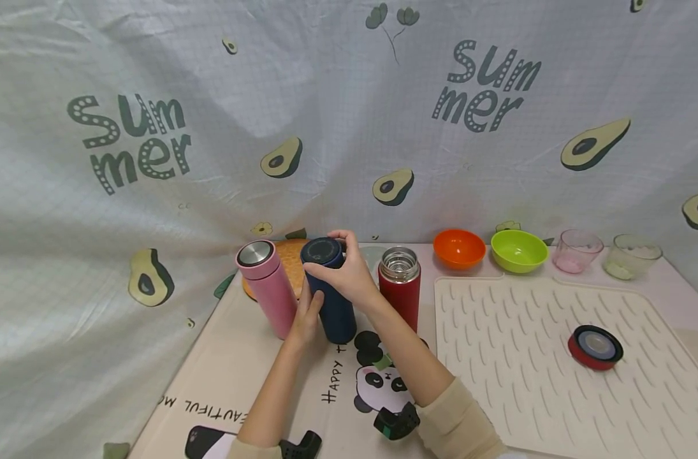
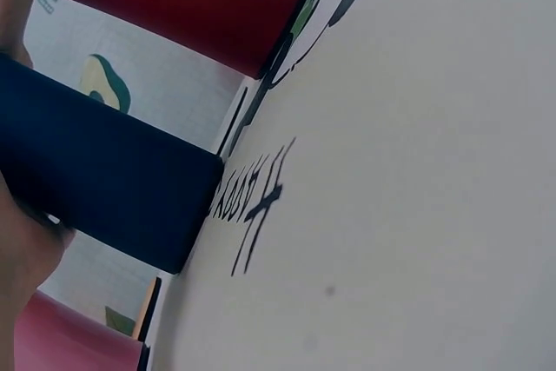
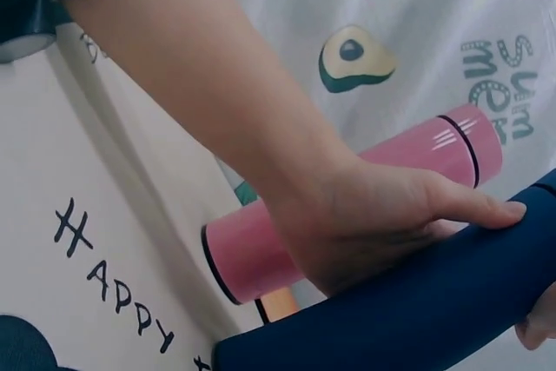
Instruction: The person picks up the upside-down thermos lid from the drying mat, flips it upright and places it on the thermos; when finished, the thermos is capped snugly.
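Left hand (image 1: pixel 308 312) grips blue bottle (image 1: pixel 338 320), right hand (image 1: pixel 353 274) pinches its lid (image 1: pixel 322 251), apparently seated; red bottle (image 1: pixel 405 291) nearby

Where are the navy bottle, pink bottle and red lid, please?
Navy bottle (image 1: pixel 334 307), head view, middle of the body.
Pink bottle (image 1: pixel 271 292), head view, middle of the body.
Red lid (image 1: pixel 597 346), head view, pale centre.

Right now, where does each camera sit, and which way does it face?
Head: worn on the head, facing forward and down; left hand and right hand show on a navy vacuum flask.
Left wrist: worn there, facing that flask's lower body; hand parts show at left.
Right wrist: worn there, facing the flask's side; left hand and forearm show.
Both wrist views share the pink vacuum flask.
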The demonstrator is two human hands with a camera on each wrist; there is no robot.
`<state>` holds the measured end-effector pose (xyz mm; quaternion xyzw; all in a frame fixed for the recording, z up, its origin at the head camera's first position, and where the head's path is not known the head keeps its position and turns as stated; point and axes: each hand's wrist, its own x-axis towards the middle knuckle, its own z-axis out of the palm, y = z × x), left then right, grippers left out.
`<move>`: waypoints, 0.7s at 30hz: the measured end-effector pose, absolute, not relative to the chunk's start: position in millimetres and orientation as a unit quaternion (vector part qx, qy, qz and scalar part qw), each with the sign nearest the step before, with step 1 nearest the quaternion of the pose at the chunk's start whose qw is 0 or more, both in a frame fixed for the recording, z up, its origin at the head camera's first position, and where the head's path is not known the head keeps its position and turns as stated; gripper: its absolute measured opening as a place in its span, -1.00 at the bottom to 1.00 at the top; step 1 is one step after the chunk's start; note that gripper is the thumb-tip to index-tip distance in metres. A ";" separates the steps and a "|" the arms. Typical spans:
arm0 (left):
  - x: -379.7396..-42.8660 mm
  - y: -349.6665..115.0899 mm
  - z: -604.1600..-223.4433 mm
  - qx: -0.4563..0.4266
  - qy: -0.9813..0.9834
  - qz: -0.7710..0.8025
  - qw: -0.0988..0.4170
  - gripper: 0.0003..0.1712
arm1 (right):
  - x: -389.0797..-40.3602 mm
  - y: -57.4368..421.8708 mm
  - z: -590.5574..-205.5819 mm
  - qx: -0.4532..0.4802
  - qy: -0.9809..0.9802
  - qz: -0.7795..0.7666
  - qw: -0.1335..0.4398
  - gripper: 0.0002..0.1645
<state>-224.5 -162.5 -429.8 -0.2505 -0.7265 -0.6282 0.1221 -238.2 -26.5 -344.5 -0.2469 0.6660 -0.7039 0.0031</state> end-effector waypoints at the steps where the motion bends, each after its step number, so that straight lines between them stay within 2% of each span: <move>1: -224.7 -162.4 -430.0 -0.252 -0.725 -0.629 0.123 -0.18 | -238.2 -26.1 -344.5 -0.247 0.670 -0.700 0.003 -0.24; 5: -224.4 -162.1 -430.9 -0.249 -0.730 -0.624 0.128 -0.16 | -238.5 -24.3 -345.0 -0.261 0.655 -0.709 0.020 -0.27; 16: -225.5 -162.9 -434.4 -0.259 -0.722 -0.626 0.138 -0.14 | -236.9 -24.6 -344.8 -0.269 0.646 -0.714 0.021 -0.34; 21: -224.4 -162.4 -432.7 -0.254 -0.729 -0.621 0.136 -0.14 | -236.4 -25.6 -344.6 -0.249 0.670 -0.699 0.003 -0.25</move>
